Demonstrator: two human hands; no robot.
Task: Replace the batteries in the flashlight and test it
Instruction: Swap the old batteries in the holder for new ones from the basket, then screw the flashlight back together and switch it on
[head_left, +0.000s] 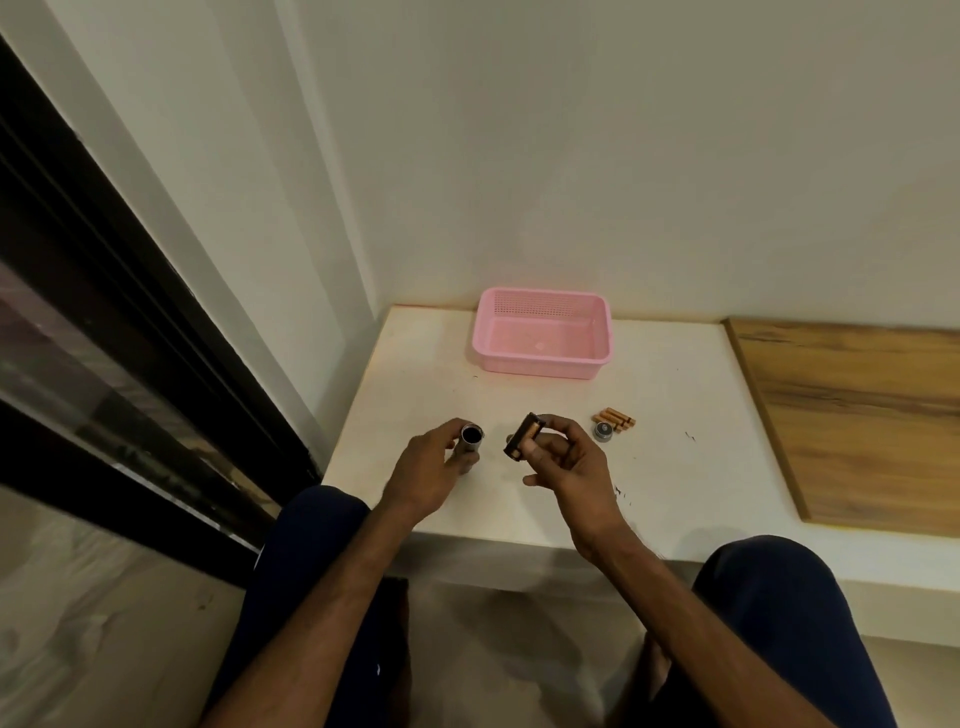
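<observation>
**Clerk:** Entry one, and where is it held?
**Keeper:** Flashlight body (470, 442): silver tube, dark open end turned upward. It is gripped by the left hand (423, 467), whose fingers are curled round the barrel, low over the near left part of the white worktop (415, 374). Whether its lower end touches the worktop cannot be told.

**Clerk:** Entry two?
**Keeper:** Battery holder (523, 441): dark frame, tilted, with copper-coloured cells seen in it. It is pinched between the thumb and fingers of the right hand (566, 462) and is held above the worktop, near the tube's open end but apart from it.

**Clerk:** Items lying loose?
**Keeper:** Loose batteries (615, 418): a small copper-coloured cluster, laid side by side to the right of the right hand. End cap (602, 431): round, silver and dark, set just beside the cluster at its near side.

**Clerk:** Remaining stock?
**Keeper:** Pink basket (543, 364): rectangular, perforated far wall, placed at the back of the worktop by the wall. Wooden board (852, 415): laid along the right side.
</observation>
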